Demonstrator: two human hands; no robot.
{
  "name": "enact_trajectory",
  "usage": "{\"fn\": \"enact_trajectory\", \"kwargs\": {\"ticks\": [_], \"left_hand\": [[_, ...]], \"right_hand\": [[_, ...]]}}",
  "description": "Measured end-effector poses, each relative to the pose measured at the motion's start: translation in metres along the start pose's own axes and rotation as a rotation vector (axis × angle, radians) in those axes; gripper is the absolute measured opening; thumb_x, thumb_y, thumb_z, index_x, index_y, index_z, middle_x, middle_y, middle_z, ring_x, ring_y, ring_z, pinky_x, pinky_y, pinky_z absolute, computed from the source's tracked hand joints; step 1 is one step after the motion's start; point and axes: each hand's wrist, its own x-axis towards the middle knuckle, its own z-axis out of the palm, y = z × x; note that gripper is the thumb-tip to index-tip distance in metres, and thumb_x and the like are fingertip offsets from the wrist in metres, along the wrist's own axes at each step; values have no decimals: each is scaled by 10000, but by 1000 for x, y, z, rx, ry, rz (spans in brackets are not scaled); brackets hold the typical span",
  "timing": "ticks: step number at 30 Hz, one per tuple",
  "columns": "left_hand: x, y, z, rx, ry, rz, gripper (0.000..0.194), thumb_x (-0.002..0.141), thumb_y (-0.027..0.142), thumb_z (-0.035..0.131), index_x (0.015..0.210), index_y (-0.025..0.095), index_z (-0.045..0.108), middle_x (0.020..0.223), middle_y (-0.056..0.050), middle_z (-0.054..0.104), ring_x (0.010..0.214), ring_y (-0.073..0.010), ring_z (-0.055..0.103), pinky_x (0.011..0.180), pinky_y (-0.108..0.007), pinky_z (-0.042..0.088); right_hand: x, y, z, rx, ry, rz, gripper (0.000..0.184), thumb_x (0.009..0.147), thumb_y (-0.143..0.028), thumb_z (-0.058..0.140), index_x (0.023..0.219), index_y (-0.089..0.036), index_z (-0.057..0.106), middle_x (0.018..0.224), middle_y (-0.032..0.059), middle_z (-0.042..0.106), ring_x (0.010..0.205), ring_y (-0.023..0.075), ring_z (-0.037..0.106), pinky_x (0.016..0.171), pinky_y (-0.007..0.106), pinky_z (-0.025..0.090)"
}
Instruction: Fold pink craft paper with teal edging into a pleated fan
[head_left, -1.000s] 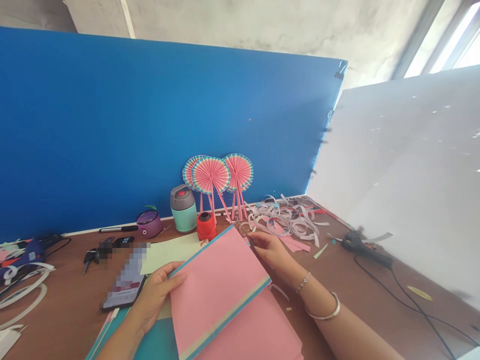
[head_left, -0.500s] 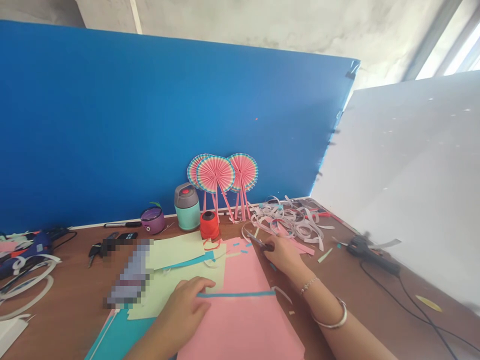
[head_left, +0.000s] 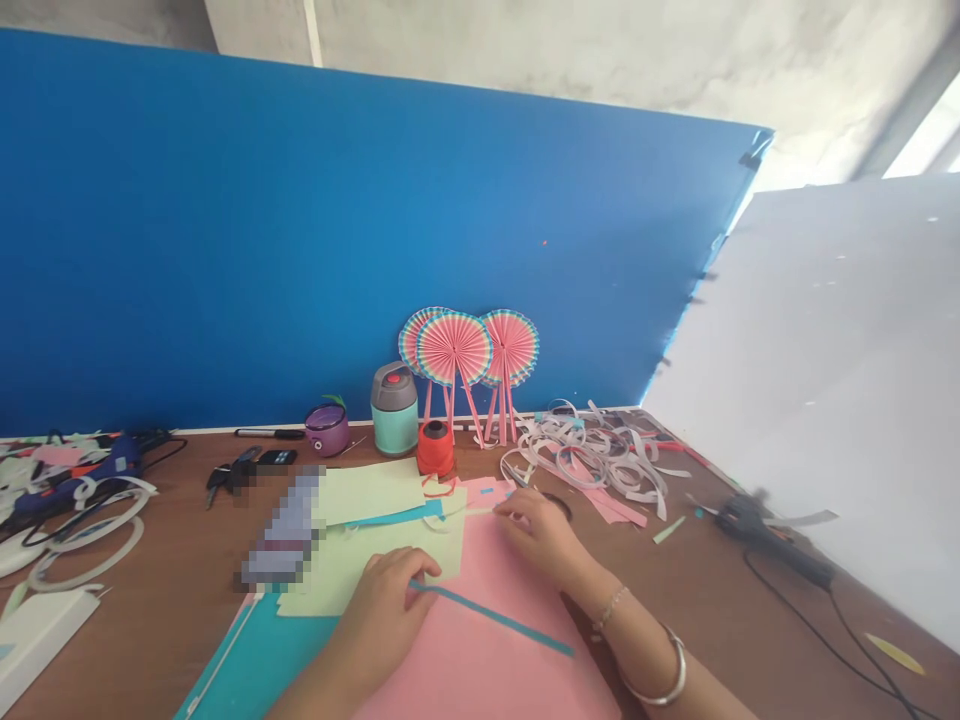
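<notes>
My left hand (head_left: 382,612): fingers (head_left: 424,570) spread, resting on one end of a teal paper strip (head_left: 495,620), not clamped. The strip lies slantwise across a pink paper sheet (head_left: 517,650). My right hand (head_left: 536,535): fingertips (head_left: 506,508) drawn together at a pale paper strip (head_left: 476,511); dark scissor handle (head_left: 559,506) just beside, grip on it unclear. Further out: pale green paper sheets (head_left: 367,490), red thread spool (head_left: 436,449), mint flask (head_left: 394,410), pink paper fans (head_left: 454,348), curled paper offcuts (head_left: 592,455), glue gun (head_left: 772,540).

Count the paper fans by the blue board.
3: a left paper fan, partly behind the middle paper fan, and a right paper fan, all against the blue board.
</notes>
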Motion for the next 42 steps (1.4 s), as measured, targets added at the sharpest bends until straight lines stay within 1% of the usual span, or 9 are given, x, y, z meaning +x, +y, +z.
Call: {"fn": "enact_trajectory", "kwargs": {"ticks": [5,8,17,23,28,30,35,39,42], "left_hand": [[1,2,4,-151,87,-72,272,702,207,520,958,244,603,875,-21,588,871,-205,545,773,-297,418],[4,3,2,-227,144,-71,426,661,185,569,1082,249,557,941,-22,560,906,-198,534,828,-304,416],[5,7,-1,-318,209,-146,541,632,205,642,1157,235,512,1024,-38,499,906,-198,518,822,-320,422],[6,6,-1,-343,144,-120,577,633,222,664,1183,238,487,999,-17,501,667,-116,485,694,-280,451],[2,6,-8,-45,251,160,332,718,197,614,1044,242,567,973,-34,559,891,-198,512,808,-345,408],[-2,8,-8,125,190,340,155,774,145,542,884,231,609,891,-26,582,879,-197,502,785,-345,383],[-12,8,7,374,-36,578,146,814,152,525,696,204,595,699,0,579,736,-161,477,672,-310,345],[-12,9,11,360,-6,530,106,814,178,533,739,213,598,735,-3,588,756,-170,490,690,-319,369],[-4,6,1,286,219,357,219,788,114,497,949,222,598,933,-41,601,906,-206,505,781,-355,399]], "right_hand": [[-9,-37,10,229,-346,71,189,729,-220,600,886,-185,698,837,45,680,765,176,577,690,266,434],[-9,-44,9,214,-428,138,158,723,-164,548,781,-168,696,767,32,674,706,155,566,634,246,420],[-4,-35,5,104,-436,97,182,689,-103,488,753,-171,644,809,28,632,716,139,539,640,238,405],[-5,-24,8,-30,-433,10,214,691,-73,429,740,-165,616,787,34,618,698,139,536,623,234,393],[1,-23,6,-128,-411,-73,274,622,-25,434,658,-169,664,740,42,656,742,163,557,649,238,389],[6,-27,4,-116,-415,-74,282,615,-29,449,655,-178,685,734,37,670,743,167,567,654,239,394],[27,-37,15,-74,-274,-18,296,686,-66,468,803,-192,709,775,32,678,715,164,569,660,256,410],[43,-40,46,-164,-133,-240,339,673,-48,540,937,-197,691,899,62,640,843,195,530,759,301,398],[48,-42,63,-241,-130,-363,194,701,-72,556,785,-189,685,874,63,603,850,202,493,737,303,380]]}}
